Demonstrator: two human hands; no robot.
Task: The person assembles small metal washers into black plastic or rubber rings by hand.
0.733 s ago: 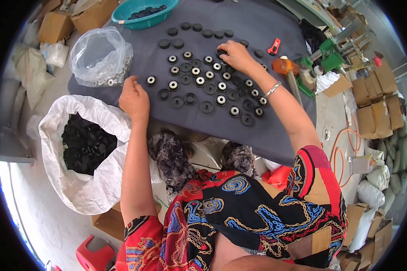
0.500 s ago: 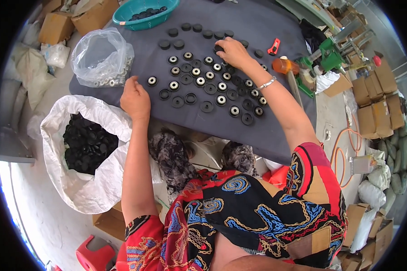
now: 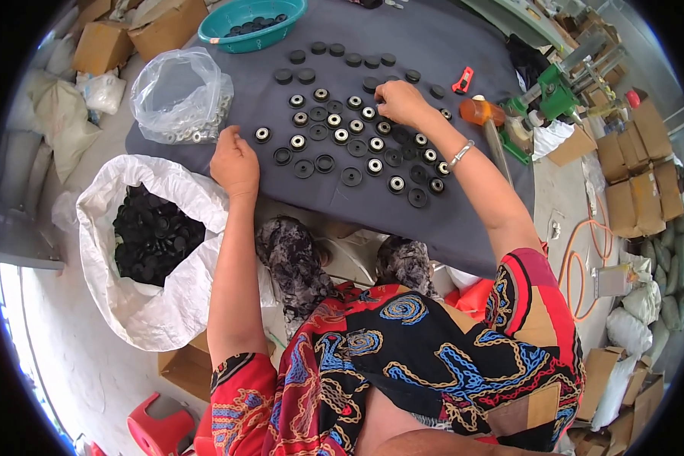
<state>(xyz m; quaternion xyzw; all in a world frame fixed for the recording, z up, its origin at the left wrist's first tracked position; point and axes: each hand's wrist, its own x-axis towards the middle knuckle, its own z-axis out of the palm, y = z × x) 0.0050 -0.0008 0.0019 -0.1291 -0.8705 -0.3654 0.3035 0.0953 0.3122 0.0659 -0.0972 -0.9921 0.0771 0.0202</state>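
Observation:
On the dark grey cloth lie several black round wheels with silver bearings (image 3: 397, 184) and several flat black rings without bearings (image 3: 350, 176). Plain black discs (image 3: 306, 76) form rough rows farther back. My right hand (image 3: 404, 104) reaches over the far side of the wheels, its fingers bent down beside a black disc (image 3: 370, 84). What its fingertips grip, if anything, is hidden. At the table's left edge is my left hand (image 3: 234, 163), fingers curled together, beside a clear plastic bag of bearings (image 3: 181, 99). Its fingers hide whatever they may hold.
A teal basin (image 3: 258, 38) with black discs stands at the back. Left of the table is a white sack (image 3: 106, 228) of black parts. A red utility knife (image 3: 463, 80) and a green hand press (image 3: 558, 95) are at the right. Cardboard boxes (image 3: 634, 201) stand beyond.
The black disc under my right fingers now lies on the cloth, and that hand has drawn slightly nearer me and away from it. My left hand stays beside the bag. The whole view shifted slightly.

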